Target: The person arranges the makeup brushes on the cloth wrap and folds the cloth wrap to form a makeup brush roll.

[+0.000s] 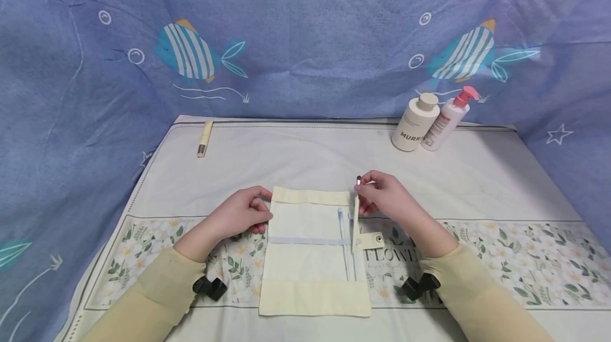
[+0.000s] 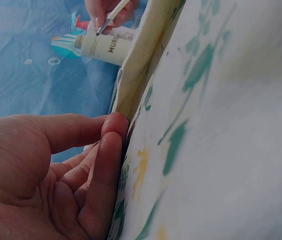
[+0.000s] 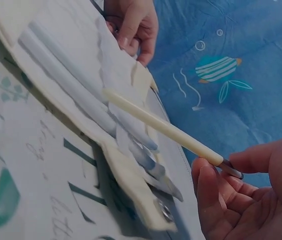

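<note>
A cream fabric brush roll lies unfolded, with a pale band across it and folded flaps at top and bottom. My left hand pinches its left edge between thumb and fingers. Over the roll's right side, my right hand holds a slim makeup brush by its dark-tipped metal end. The brush's cream handle slants down over the roll in the right wrist view. Slim pale-blue handled brushes are tucked under the band on the right. A snap tab sticks out from the right edge.
At the back right stand a white bottle and a pump bottle with a pink top. A cream tube lies at the back left. A white tablecloth with a floral strip covers the table, and a blue fish-print curtain hangs behind.
</note>
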Available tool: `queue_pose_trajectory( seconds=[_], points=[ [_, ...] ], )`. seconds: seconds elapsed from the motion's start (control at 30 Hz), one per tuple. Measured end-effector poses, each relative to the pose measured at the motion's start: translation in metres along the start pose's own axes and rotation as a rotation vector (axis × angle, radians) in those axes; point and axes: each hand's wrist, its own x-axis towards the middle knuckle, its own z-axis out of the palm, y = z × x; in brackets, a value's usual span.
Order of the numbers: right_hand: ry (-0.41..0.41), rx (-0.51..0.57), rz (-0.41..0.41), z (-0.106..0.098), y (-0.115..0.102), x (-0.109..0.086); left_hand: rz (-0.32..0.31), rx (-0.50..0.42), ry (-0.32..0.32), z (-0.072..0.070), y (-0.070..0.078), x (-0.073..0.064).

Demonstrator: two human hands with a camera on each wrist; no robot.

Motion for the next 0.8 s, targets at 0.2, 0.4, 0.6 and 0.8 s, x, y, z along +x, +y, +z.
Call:
queue_pose_trajectory(
  seconds=[0.2,0.4,0.6,0.8],
  points=[
    [0.028,0.021,-0.010,0.008,-0.002,0.006,-0.001,0.001,-0.003,0.000,-0.001,0.000],
    [0.074,0.031,-0.027,0.014,-0.002,0.009,0.001,0.000,-0.004,0.000,0.000,0.001],
    [0.118,0.039,-0.027,0.015,0.000,0.010,0.003,0.000,-0.004,0.000,0.000,0.001],
    [0.135,0.063,-0.026,0.016,0.001,0.011,0.001,0.004,-0.003,0.000,-0.001,0.001]
  ],
)
